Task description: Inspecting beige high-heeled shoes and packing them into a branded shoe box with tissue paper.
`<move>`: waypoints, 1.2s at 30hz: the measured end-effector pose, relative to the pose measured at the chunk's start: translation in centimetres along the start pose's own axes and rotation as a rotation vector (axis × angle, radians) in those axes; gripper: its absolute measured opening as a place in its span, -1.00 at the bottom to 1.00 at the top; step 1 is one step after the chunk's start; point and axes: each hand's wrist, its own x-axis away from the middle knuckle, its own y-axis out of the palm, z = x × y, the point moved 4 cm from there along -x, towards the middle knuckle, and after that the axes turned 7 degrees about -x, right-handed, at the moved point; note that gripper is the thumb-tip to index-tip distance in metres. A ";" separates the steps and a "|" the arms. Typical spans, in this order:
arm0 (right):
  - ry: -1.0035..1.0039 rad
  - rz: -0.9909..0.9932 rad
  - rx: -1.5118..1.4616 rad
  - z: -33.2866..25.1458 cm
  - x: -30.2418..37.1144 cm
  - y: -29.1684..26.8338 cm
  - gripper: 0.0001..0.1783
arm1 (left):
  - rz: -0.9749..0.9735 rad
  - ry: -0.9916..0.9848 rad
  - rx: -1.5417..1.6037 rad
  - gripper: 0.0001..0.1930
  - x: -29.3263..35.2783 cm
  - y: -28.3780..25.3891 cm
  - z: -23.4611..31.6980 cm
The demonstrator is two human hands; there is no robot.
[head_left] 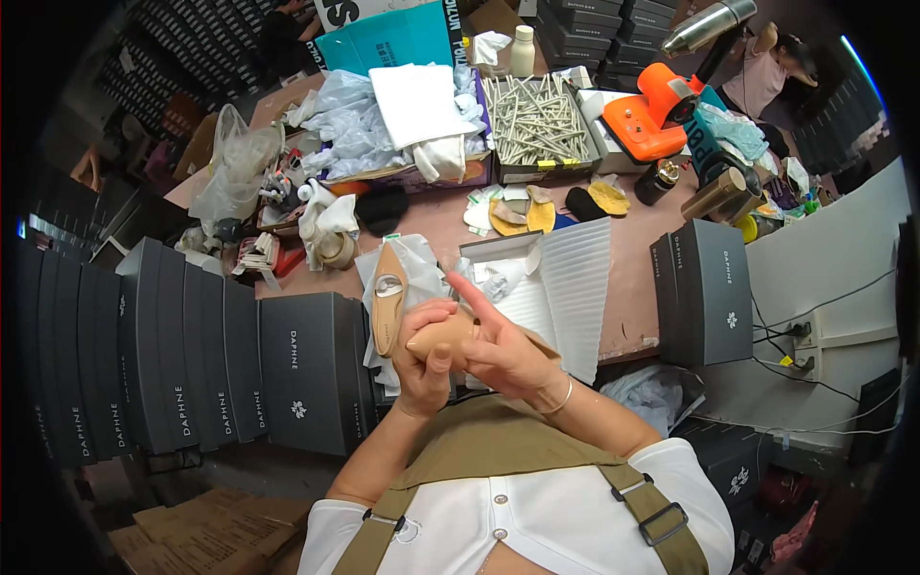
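A tan shoe (443, 337) is held close to my chest. My left hand (422, 359) grips it from the left with fingers curled around it. On its right side rests my right hand (503, 347), index finger stretched up and away. A second tan shoe (388, 297) lies sole-up on white wrapping paper (417, 261) just beyond my left hand. An open white shoe box (561, 283) with tissue inside sits right behind my hands on the brown table (637, 259).
Dark grey shoe boxes (182, 359) stand in a row at the left; one more dark box (709, 287) stands at the right. Farther back lie plastic bags (350, 125), a tray of metal rods (539, 120), an orange tool (656, 110), insoles (527, 213). Another person (767, 72) is at the far right.
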 end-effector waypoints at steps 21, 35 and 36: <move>-0.245 -0.260 1.944 -2.6 2.2 -1.5 -0.47 | -0.080 -1.005 0.661 -0.54 -0.6 -0.5 -9.0; -0.094 0.138 2.134 5.7 -5.1 -8.7 -0.54 | -0.078 -1.199 0.568 -0.44 3.8 0.2 -14.9; -0.113 0.121 2.151 5.7 -5.2 -8.6 -0.54 | -0.063 -1.198 0.578 -0.46 3.8 0.0 -14.8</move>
